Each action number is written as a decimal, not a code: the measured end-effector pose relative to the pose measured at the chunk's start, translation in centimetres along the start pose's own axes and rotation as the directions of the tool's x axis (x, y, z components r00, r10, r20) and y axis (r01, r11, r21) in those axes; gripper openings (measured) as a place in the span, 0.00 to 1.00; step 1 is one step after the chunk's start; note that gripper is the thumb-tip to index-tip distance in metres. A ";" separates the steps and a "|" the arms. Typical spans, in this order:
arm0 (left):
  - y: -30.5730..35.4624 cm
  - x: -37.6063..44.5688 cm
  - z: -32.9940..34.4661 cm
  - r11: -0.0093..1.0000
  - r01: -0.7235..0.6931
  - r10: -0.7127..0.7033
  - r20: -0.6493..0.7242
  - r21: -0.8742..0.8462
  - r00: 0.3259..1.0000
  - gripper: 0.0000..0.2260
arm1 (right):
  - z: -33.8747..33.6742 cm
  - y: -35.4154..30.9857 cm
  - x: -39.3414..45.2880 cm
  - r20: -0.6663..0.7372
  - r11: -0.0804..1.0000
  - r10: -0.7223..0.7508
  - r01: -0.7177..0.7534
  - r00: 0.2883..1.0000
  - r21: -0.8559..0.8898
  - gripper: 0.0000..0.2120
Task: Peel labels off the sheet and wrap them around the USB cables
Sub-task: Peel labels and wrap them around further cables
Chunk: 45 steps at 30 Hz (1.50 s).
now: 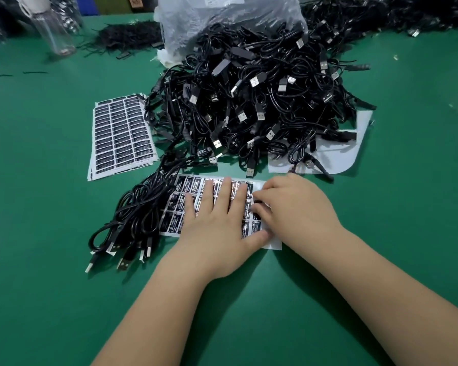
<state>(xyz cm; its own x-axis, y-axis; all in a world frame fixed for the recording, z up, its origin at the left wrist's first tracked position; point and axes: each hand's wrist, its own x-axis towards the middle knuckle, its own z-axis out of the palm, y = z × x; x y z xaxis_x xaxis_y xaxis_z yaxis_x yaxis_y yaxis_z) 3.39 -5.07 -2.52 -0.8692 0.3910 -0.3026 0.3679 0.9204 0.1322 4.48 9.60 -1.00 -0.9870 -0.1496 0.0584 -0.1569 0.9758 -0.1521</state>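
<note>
1. Green table point(37, 233): the work surface fills the view. Bare green lies along the near edge around both forearms, and to the far left and right of the work area.
2. Clear plastic bag point(222, 19): stands at the far side, mouth towards the person. Black USB cables spill from it; how much remains inside cannot be told.
3. Cable heap point(249, 101): a large tangled mound of black USB cables with silver plugs, between the bag and the hands. Its near edge lies just beyond the working sheet.
4. Stack of label sheets point(121, 136): left of the heap, white backing with rows of black labels, its right edge touching stray cables.
5. Bare backing sheet point(354, 143): white, right of centre, partly under the heap.
6. Small cable bundle point(132, 215): coiled black leads, plugs pointing towards the near edge, overlapping the left end of the working sheet.
7. Working label sheet point(185, 188): flat on the table in front of the person; glossy black labels with white print in rows, bare white at its right end.
8. Left hand point(217, 220): fingers straight and spread, pressing the sheet flat.
9. Right hand point(291, 204): fingers curled at the sheet's right end, fingertips on a label; whether it has been lifted cannot be told.
10. Clear bottle point(53, 27): far left corner, blurred.
</note>
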 end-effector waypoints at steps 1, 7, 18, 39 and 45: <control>0.0 0.0 0.0 1.000 -0.001 0.001 -0.003 -0.006 1.000 0.42 | 0.1 -0.1 0.0 0.005 1.000 0.011 -0.011 1.000 0.005 0.15; 0.0 0.2 0.0 1.000 0.002 -0.002 -0.002 -0.013 1.000 0.42 | 0.2 -0.4 0.1 0.014 1.000 0.022 -0.022 1.000 -0.014 0.16; 0.0 0.2 -0.1 1.000 0.000 0.000 -0.013 -0.009 1.000 0.43 | -0.2 0.0 0.4 0.003 0.999 0.005 -0.005 1.000 0.046 0.14; -1.4 0.7 -1.2 0.996 -0.095 0.093 0.134 0.006 0.987 0.31 | 0.0 0.7 -0.5 -0.055 0.979 0.001 0.010 0.998 0.203 0.11; -1.2 0.7 -1.2 0.997 -0.081 0.080 0.127 0.005 0.989 0.32 | 0.0 1.2 0.2 -0.037 0.967 -0.001 0.011 0.999 0.255 0.10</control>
<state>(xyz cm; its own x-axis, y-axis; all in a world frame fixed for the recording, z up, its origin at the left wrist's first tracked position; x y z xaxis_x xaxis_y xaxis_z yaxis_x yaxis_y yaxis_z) 1.89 -5.92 -1.78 -0.7880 0.4606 -0.4086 0.4390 0.8856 0.1517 4.12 10.77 -1.14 -0.9849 -0.1449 0.0947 -0.1709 0.9014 -0.3978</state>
